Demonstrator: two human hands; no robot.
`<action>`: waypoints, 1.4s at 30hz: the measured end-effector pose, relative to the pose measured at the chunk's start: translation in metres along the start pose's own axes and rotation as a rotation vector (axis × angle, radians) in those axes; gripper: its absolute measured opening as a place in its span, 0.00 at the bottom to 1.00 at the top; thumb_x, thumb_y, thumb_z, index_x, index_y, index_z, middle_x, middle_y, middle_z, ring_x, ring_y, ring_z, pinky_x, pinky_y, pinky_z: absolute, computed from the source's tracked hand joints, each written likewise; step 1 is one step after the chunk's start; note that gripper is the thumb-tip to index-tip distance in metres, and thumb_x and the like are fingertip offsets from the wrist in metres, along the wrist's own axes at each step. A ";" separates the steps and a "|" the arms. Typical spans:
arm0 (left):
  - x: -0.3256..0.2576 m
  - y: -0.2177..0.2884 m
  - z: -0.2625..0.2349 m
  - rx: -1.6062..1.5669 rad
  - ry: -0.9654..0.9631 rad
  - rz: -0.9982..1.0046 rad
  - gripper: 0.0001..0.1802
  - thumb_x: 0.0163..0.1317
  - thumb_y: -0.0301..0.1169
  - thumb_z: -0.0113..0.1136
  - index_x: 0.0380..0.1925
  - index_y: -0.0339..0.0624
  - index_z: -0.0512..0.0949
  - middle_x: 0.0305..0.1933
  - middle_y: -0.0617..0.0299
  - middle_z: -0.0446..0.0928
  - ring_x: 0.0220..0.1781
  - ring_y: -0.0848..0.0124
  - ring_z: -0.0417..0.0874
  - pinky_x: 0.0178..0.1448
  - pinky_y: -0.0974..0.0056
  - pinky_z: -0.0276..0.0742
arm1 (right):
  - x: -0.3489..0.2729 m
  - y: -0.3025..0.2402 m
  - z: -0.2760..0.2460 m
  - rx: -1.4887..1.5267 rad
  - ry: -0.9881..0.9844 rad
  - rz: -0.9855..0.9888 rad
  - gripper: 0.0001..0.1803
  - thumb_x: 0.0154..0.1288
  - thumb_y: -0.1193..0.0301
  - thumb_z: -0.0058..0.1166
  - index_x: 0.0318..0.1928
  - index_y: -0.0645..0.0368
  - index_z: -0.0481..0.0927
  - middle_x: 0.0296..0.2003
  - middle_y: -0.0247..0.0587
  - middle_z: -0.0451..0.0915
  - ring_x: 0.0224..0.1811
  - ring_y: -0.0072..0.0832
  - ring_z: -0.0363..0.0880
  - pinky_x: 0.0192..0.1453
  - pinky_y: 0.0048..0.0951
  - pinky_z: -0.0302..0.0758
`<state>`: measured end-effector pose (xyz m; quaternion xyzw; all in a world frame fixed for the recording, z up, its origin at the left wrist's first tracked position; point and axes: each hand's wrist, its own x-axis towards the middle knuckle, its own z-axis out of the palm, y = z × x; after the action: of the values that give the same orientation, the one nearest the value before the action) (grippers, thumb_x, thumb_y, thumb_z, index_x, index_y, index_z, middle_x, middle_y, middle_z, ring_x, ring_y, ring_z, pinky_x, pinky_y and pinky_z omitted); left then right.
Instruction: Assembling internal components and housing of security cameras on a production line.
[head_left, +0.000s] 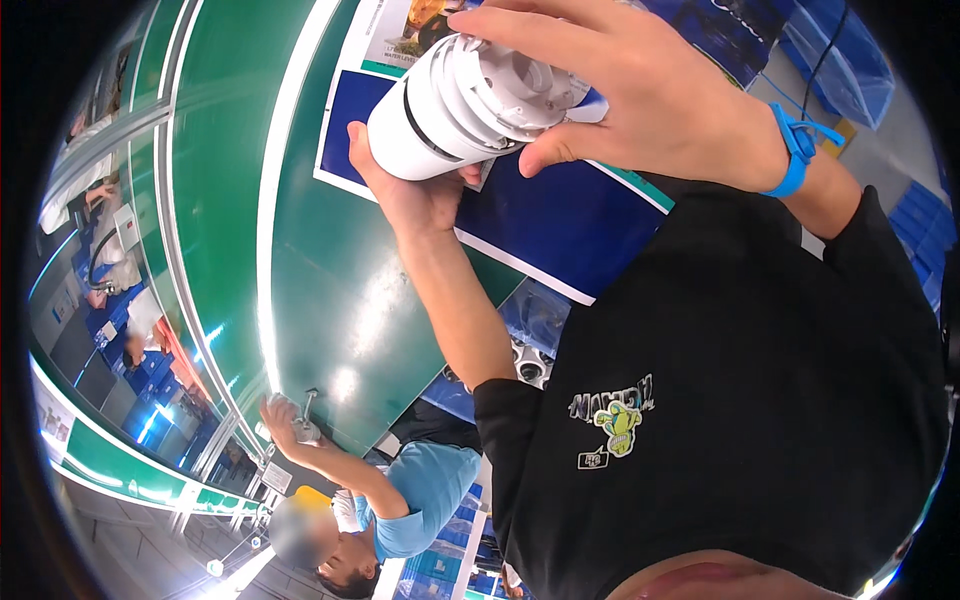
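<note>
A white cylindrical housing (425, 125) with stepped rings and a dark seam round its body lies tilted in my hands. My left hand (425, 200) is closed round its lower side, the thumb up along the smooth end. From the right, my right hand (640, 90), with a blue band on the wrist, spans the ringed end. Its fingers reach over the top rim and its thumb lies by the lower edge. Small fittings show inside that end, partly covered by the right hand. Beneath my hands is a dark blue printed mat (560, 225) with a white border.
The green bench top (350, 290) runs on to the left. Farther along, a co-worker in a blue shirt (430, 495) handles a whitish part (300, 425). White round parts (530, 365) lie near my left elbow. A blue lined bin (840, 60) stands at upper right.
</note>
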<state>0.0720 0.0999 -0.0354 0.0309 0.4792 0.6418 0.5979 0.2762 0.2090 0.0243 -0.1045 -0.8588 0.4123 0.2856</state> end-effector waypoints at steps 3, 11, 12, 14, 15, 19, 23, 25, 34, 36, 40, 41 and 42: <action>0.001 0.002 -0.011 0.035 -0.123 0.027 0.42 0.64 0.64 0.26 0.50 0.35 0.71 0.31 0.50 0.79 0.17 0.54 0.76 0.14 0.58 0.69 | 0.001 -0.002 0.001 -0.034 0.016 -0.028 0.41 0.46 0.69 0.71 0.59 0.68 0.64 0.53 0.58 0.67 0.53 0.52 0.70 0.55 0.38 0.71; -0.003 0.000 0.009 -0.003 0.021 0.044 0.44 0.64 0.65 0.23 0.51 0.36 0.71 0.32 0.53 0.79 0.15 0.59 0.76 0.11 0.61 0.68 | -0.001 -0.008 0.000 -0.104 0.074 -0.101 0.42 0.45 0.64 0.72 0.59 0.67 0.65 0.53 0.61 0.68 0.52 0.53 0.71 0.54 0.39 0.72; 0.001 -0.003 -0.002 -0.004 0.018 0.043 0.44 0.64 0.65 0.23 0.51 0.36 0.71 0.32 0.53 0.79 0.15 0.59 0.76 0.11 0.61 0.68 | -0.001 -0.007 0.003 -0.124 0.115 -0.110 0.42 0.46 0.63 0.71 0.58 0.68 0.65 0.52 0.61 0.69 0.51 0.52 0.71 0.53 0.39 0.72; 0.013 -0.003 -0.032 -0.339 -0.737 -0.093 0.42 0.65 0.63 0.26 0.64 0.41 0.63 0.61 0.53 0.70 0.60 0.57 0.74 0.56 0.54 0.77 | -0.001 -0.005 0.009 -0.136 0.155 -0.124 0.42 0.46 0.62 0.71 0.58 0.68 0.66 0.51 0.61 0.70 0.50 0.52 0.72 0.52 0.39 0.73; 0.017 -0.001 -0.039 -0.337 -0.735 -0.091 0.42 0.65 0.63 0.26 0.64 0.41 0.63 0.61 0.53 0.70 0.60 0.57 0.74 0.56 0.54 0.77 | 0.000 -0.002 0.012 -0.232 0.180 -0.184 0.42 0.45 0.61 0.72 0.57 0.69 0.67 0.50 0.60 0.71 0.50 0.50 0.73 0.51 0.38 0.73; 0.015 0.002 -0.040 -0.324 -0.884 -0.138 0.41 0.65 0.63 0.27 0.64 0.42 0.64 0.61 0.54 0.71 0.61 0.58 0.73 0.59 0.54 0.74 | -0.001 0.007 0.021 -0.273 0.272 -0.263 0.42 0.43 0.58 0.74 0.54 0.71 0.69 0.47 0.59 0.72 0.47 0.47 0.74 0.49 0.35 0.73; -0.007 -0.001 0.010 -0.068 0.106 0.024 0.44 0.63 0.66 0.24 0.52 0.37 0.70 0.32 0.54 0.79 0.17 0.60 0.77 0.10 0.62 0.66 | 0.001 0.018 0.024 -0.269 0.308 -0.312 0.43 0.42 0.57 0.75 0.54 0.71 0.70 0.47 0.58 0.73 0.47 0.46 0.74 0.49 0.35 0.73; -0.007 0.000 0.011 -0.057 0.108 0.047 0.44 0.63 0.67 0.24 0.52 0.38 0.70 0.32 0.54 0.79 0.18 0.60 0.77 0.10 0.62 0.66 | 0.003 0.024 0.026 -0.255 0.371 -0.394 0.42 0.42 0.58 0.74 0.54 0.70 0.70 0.47 0.57 0.73 0.47 0.46 0.74 0.50 0.35 0.73; -0.007 -0.001 0.006 -0.011 0.078 0.104 0.44 0.63 0.67 0.25 0.53 0.38 0.70 0.36 0.53 0.79 0.20 0.60 0.78 0.11 0.63 0.66 | 0.001 -0.009 0.011 -0.095 0.130 -0.108 0.41 0.43 0.65 0.73 0.58 0.68 0.67 0.50 0.59 0.70 0.49 0.51 0.73 0.52 0.39 0.73; -0.006 0.000 -0.014 0.037 -0.067 0.123 0.43 0.63 0.66 0.25 0.53 0.38 0.70 0.37 0.53 0.79 0.22 0.59 0.80 0.12 0.62 0.68 | 0.001 -0.006 0.007 -0.068 0.112 -0.147 0.41 0.44 0.67 0.72 0.58 0.67 0.67 0.51 0.59 0.70 0.50 0.51 0.73 0.52 0.39 0.73; -0.005 0.001 -0.017 -0.020 -0.169 0.122 0.42 0.66 0.64 0.26 0.55 0.36 0.68 0.43 0.53 0.79 0.35 0.57 0.84 0.21 0.58 0.78 | -0.008 0.000 0.012 -0.036 0.080 -0.177 0.40 0.44 0.70 0.71 0.59 0.65 0.67 0.55 0.58 0.67 0.53 0.51 0.71 0.54 0.39 0.72; -0.004 -0.001 -0.020 -0.020 -0.172 0.122 0.42 0.66 0.64 0.26 0.55 0.36 0.68 0.43 0.53 0.79 0.35 0.57 0.84 0.21 0.58 0.78 | -0.008 -0.001 0.013 -0.038 0.081 -0.177 0.40 0.44 0.70 0.71 0.59 0.65 0.67 0.55 0.58 0.67 0.53 0.51 0.71 0.54 0.39 0.72; -0.003 -0.005 -0.020 0.011 -0.083 0.166 0.42 0.66 0.64 0.25 0.56 0.36 0.68 0.47 0.52 0.78 0.41 0.57 0.83 0.31 0.56 0.80 | -0.008 -0.004 0.014 0.001 0.150 -0.152 0.35 0.47 0.70 0.70 0.56 0.66 0.70 0.52 0.57 0.71 0.50 0.49 0.74 0.50 0.39 0.74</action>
<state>0.0640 0.0847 -0.0478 0.1005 0.4534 0.6846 0.5618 0.2748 0.1940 0.0175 -0.0695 -0.8403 0.3809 0.3794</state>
